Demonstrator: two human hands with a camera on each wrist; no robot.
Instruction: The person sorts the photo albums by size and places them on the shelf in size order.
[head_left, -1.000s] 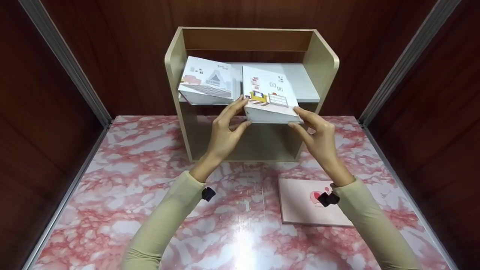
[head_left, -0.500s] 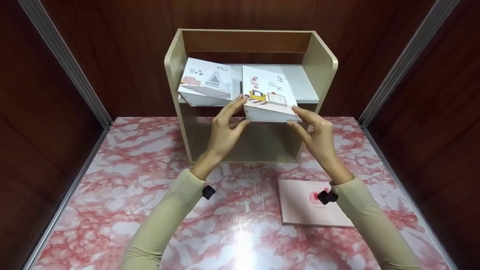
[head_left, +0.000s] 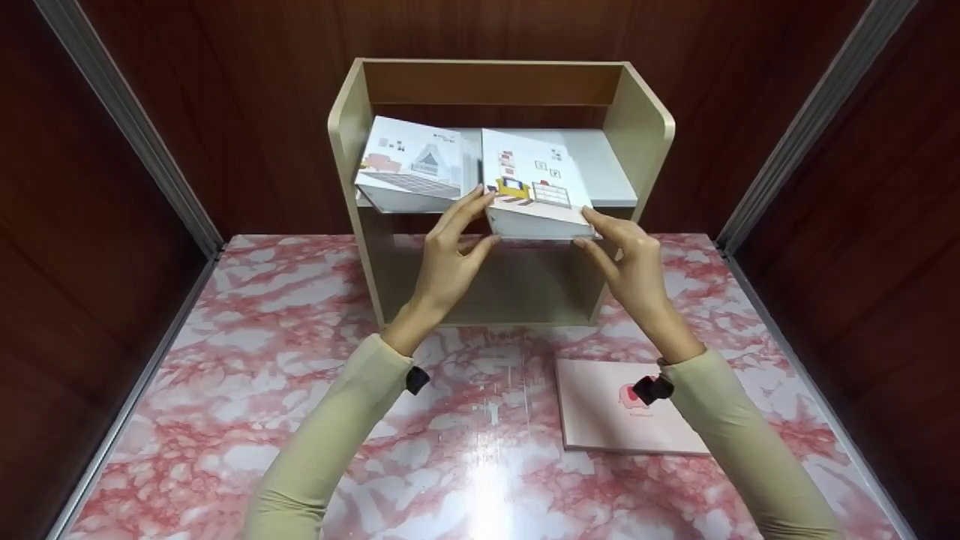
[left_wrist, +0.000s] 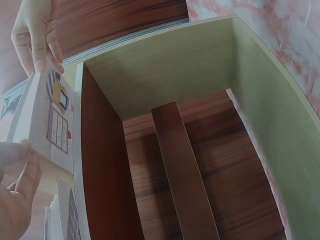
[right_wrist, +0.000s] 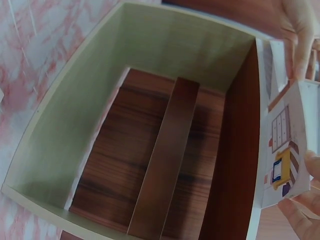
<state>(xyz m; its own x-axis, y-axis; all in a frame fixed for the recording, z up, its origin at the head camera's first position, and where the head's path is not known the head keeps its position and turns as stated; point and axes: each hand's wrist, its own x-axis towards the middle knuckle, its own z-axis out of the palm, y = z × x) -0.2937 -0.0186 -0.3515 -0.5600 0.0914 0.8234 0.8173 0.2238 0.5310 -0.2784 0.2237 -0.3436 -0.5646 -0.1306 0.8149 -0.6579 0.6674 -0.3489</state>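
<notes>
Both hands hold a thick white book [head_left: 540,169] with a yellow armchair and drawers on its cover. The left hand [head_left: 450,259] pinches its near left corner, thumb below and fingers above. At the near right corner the right hand [head_left: 630,259] pinches it the same way. The book lies tilted at the upper shelf board [head_left: 607,161], its near end sticking out past the front edge. A similar white book [head_left: 416,161] with a grey and pink room picture leans at the left of that shelf. In the right wrist view the held book [right_wrist: 282,145] shows at the right edge.
A small wooden bookshelf [head_left: 651,127] stands at the back, with an open lower compartment [head_left: 517,281]. On the pink marbled table [head_left: 300,300] a pink book [head_left: 600,420] with an elephant lies flat, partly under the right forearm. Dark wooden walls [head_left: 112,262] close in the sides.
The held book and both hands have shifted slightly toward the shelf and a little left. The grip stays the same; the other books have not moved.
</notes>
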